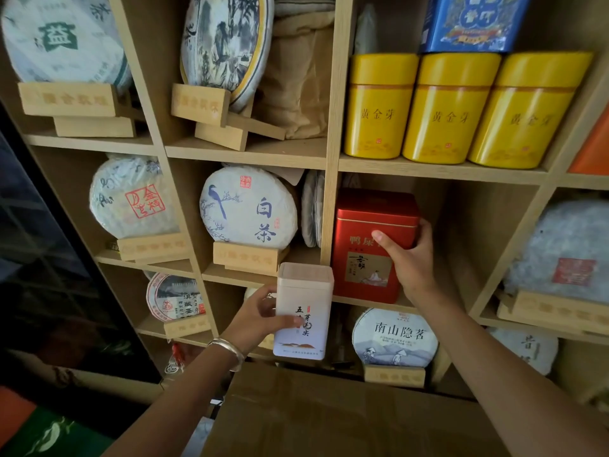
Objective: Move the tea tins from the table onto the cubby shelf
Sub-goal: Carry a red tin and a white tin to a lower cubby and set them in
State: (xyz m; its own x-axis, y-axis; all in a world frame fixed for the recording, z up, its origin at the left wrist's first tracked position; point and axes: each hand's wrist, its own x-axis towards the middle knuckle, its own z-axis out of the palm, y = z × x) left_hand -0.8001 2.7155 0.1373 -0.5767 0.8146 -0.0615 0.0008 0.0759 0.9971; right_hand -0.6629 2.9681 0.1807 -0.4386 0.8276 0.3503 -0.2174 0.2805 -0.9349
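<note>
Brown cardboard box (329, 417) below: left hand (260, 319) fingers grip upright white rectangular tea tin (303, 311), right hand (410, 258) fingers clasp red square tea tin (365, 252) in wooden cubby shelf (329, 159); seat red fully back, leaving room beside.

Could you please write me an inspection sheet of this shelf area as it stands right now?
Surface: wooden cubby shelf.
Job's things: red tin stands in a middle cubby; white tin held in front of the shelf.
Clutter: wrapped tea cakes on stands, three yellow tins.
Grips: right hand grips the red tin; left hand grips the white tin.
Cables: nothing seen.
Surroundings: cardboard box below.
</note>
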